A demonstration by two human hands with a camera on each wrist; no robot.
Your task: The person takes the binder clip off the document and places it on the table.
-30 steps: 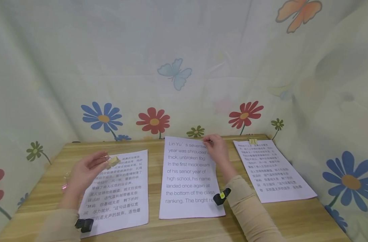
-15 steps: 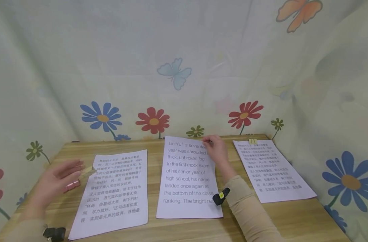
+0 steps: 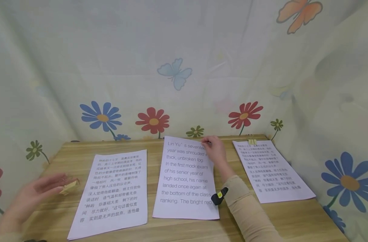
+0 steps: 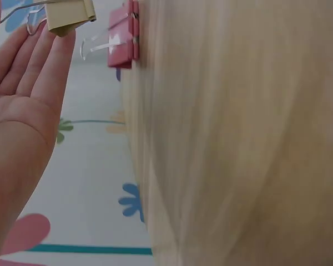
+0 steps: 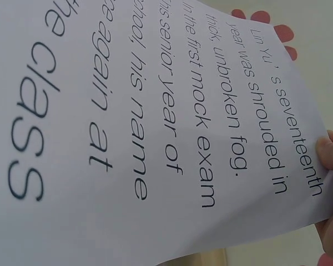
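Note:
On the left side of the table, my left hand (image 3: 36, 196) pinches a yellow binder clip (image 3: 70, 187) between thumb and fingertips. A pink binder clip (image 4: 122, 36) stands on the wood just beyond it in the left wrist view; in the head view the hand and yellow clip mostly hide it. My right hand (image 3: 215, 151) pinches the upper right corner of the middle English-printed paper (image 3: 187, 178), whose top edge is lifted off the table. In the right wrist view the thumb (image 5: 330, 152) lies on the printed face.
Chinese-printed paper (image 3: 111, 198) lies between my hands, left of the middle paper. At the right, another Chinese-printed paper (image 3: 271, 171) carries a yellow binder clip (image 3: 252, 142) on its top edge. The wooden table (image 3: 159, 230) ends at a flowered cloth backdrop (image 3: 135, 84).
My left hand has carried the yellow binder clip left and down, from above the left paper to beside the pink clip. The middle paper's lower end has shifted slightly left; my right hand stays at its corner.

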